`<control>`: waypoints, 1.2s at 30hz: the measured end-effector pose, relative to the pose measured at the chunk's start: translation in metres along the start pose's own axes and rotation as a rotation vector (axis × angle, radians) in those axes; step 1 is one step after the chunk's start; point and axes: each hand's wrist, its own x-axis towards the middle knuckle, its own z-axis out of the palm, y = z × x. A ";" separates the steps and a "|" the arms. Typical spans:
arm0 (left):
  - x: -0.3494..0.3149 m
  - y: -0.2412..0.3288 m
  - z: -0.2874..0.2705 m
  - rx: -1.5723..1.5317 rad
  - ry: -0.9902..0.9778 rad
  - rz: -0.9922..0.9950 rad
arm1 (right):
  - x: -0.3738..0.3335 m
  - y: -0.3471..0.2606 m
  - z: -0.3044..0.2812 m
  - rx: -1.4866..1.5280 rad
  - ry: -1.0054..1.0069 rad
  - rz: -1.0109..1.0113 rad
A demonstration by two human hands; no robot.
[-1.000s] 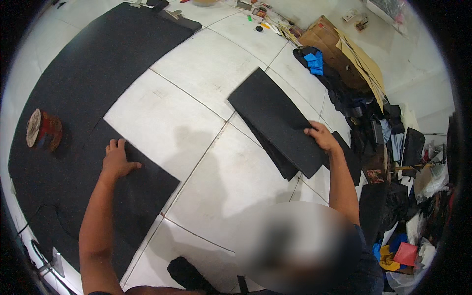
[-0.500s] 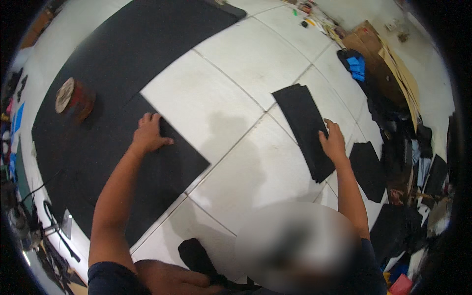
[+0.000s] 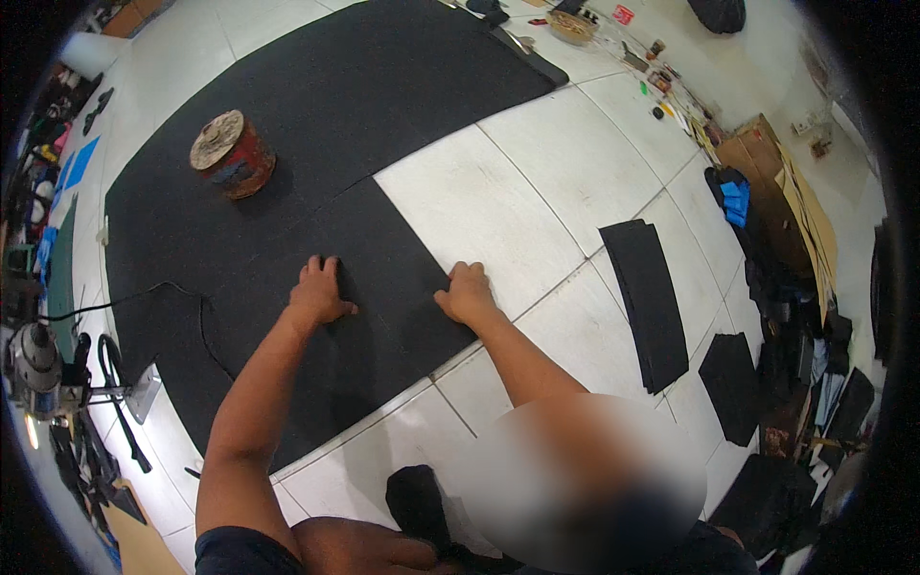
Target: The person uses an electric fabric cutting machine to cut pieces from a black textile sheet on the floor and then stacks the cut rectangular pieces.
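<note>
Touching black sheet (image 3: 287, 230) edge: right hand (image 3: 467, 295)

Large flat matte-black sheet (image 3: 402, 115): part of far edge cut by upper frame; patch beneath scuffed red cylinder with pale round top (image 3: 240, 161) hidden. Person's right hand (image 3: 470, 295) at sheet's edge; whether fingertips go under, cannot tell. Bare right forearm (image 3: 537, 359) lost in blur toward elbow. Black rounded bundle (image 3: 719, 11) cropped above. Assorted wall-side oddments (image 3: 661, 81) too small to identify.
</note>
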 end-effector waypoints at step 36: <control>0.021 -0.011 0.011 -0.067 -0.033 0.037 | -0.155 0.217 -0.254 -0.065 0.009 -0.289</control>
